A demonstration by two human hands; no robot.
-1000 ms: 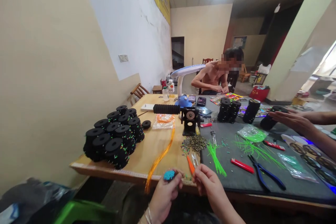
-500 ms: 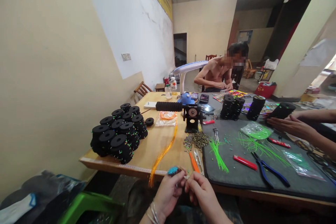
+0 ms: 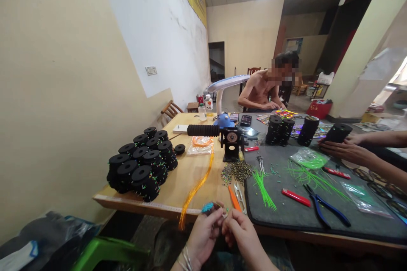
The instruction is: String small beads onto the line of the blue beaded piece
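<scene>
Just past the table's front edge, my left hand is closed in a pinch. A small turquoise bundle sticks out by its index finger; its exact kind is too small to tell. My right hand is pinched as well, its fingertips almost touching the left ones. Whatever lies between those fingertips is tiny and partly hidden. Ahead of the hands are an orange-handled tool and a pair of thread snips. A hank of orange strands hangs over the table edge to the left.
Stacks of black foam spools fill the left side. A winding device stands mid-table behind small metal parts. On the grey mat lie green strands, a red lighter and blue pliers. A co-worker's hands hold spools.
My hands stay close together with only slight finger movement. The whole view has shifted a little. At the right, the co-worker's hands still rest around the black spool stack.
</scene>
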